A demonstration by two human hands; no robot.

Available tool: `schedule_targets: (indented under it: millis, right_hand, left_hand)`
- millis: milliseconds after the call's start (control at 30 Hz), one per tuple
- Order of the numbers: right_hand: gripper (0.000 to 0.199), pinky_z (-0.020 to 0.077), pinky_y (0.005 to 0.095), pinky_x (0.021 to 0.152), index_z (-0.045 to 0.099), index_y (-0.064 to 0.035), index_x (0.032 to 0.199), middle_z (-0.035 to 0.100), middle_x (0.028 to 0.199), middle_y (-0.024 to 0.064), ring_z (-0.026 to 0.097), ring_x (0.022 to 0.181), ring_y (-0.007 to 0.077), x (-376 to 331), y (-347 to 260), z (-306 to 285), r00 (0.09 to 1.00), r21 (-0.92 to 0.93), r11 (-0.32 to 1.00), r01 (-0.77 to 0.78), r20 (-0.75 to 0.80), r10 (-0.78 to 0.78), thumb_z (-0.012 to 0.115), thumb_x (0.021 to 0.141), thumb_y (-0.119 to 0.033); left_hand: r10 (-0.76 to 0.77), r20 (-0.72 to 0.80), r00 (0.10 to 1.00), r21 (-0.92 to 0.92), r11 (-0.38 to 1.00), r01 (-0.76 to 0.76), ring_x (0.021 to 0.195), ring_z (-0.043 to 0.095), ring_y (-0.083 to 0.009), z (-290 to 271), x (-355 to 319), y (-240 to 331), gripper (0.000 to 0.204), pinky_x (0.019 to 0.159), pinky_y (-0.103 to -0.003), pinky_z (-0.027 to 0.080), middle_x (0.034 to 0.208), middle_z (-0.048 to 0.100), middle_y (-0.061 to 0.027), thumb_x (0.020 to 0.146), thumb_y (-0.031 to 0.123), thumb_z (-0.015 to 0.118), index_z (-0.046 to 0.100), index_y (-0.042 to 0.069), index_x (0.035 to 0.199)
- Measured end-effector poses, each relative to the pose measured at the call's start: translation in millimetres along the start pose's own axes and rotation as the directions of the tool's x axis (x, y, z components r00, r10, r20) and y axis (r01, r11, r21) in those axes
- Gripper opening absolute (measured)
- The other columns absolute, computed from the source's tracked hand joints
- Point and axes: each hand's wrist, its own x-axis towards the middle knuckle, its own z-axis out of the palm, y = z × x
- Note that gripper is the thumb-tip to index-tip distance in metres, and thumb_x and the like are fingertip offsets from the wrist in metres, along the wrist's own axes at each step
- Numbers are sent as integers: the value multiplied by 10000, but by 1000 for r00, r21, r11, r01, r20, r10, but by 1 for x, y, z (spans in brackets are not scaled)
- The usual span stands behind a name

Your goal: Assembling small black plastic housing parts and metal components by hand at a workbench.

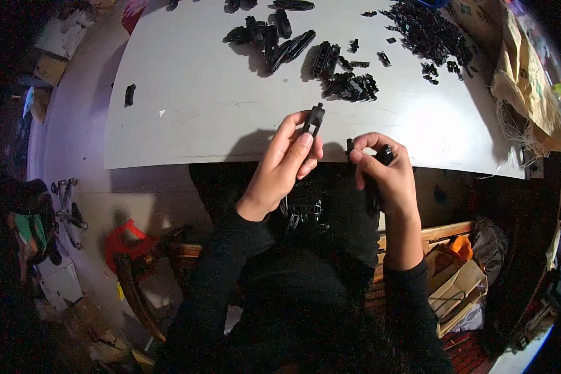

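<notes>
My left hand point(279, 167) is closed round a narrow black plastic part point(316, 118), which has a short stub at its top end and stands over the table's near edge. Between the thumb and forefinger of my right hand point(393, 181) is a small black piece point(350, 147). A dark rod-like thing point(388, 151) also rests in that hand, its rounded end showing above the palm; its kind is unclear. The two hands are a short way apart. Several small shiny pieces point(306, 212) lie on the dark cloth of my lap.
Beyond my hands, the white table point(199, 124) bears a cluster of black plastic parts point(271, 40), a small heap point(352, 86) and a larger pile of little pieces point(430, 31). One black part point(129, 95) lies far left. A brown paper sack point(520, 81) stands at the right edge.
</notes>
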Motion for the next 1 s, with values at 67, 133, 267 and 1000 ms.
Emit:
schedule_targets:
  millis: [67,133,267,1000]
  right_hand:
    - [112,401,195,418,574,11,807,605,691,71,508,474,89,-5,-7,9,1000,40,999,-22,20,21,654,782,-63]
    - [101,398,197,421,574,13,810,598,683,62,504,474,92,-4,-6,20,996,82,995,-56,73,50,644,783,-54]
    - [77,403,195,432,568,10,817,603,705,67,508,503,85,0,-7,31,997,60,997,-45,71,40,617,795,-44]
    - [211,401,200,434,570,-5,904,564,621,23,504,458,90,-16,13,30,981,43,991,-125,155,118,679,786,-141]
  left_hand:
    - [2,5,1000,33,999,-2,609,399,-48,3,-2,1,337,534,-176,328,840,505,-26,960,195,395,359,42,1257]
    - [-12,-37,999,87,996,15,621,381,-32,6,-5,3,405,532,-175,319,831,502,3,963,209,396,307,39,1319]
    - [192,100,976,251,945,-211,856,463,-67,3,-6,2,506,758,-210,448,1080,471,-61,970,263,373,206,35,1390]
    - [-26,399,917,615,749,-246,1166,473,-296,-12,-24,8,526,958,-343,370,1293,449,-184,867,32,465,297,38,1365]
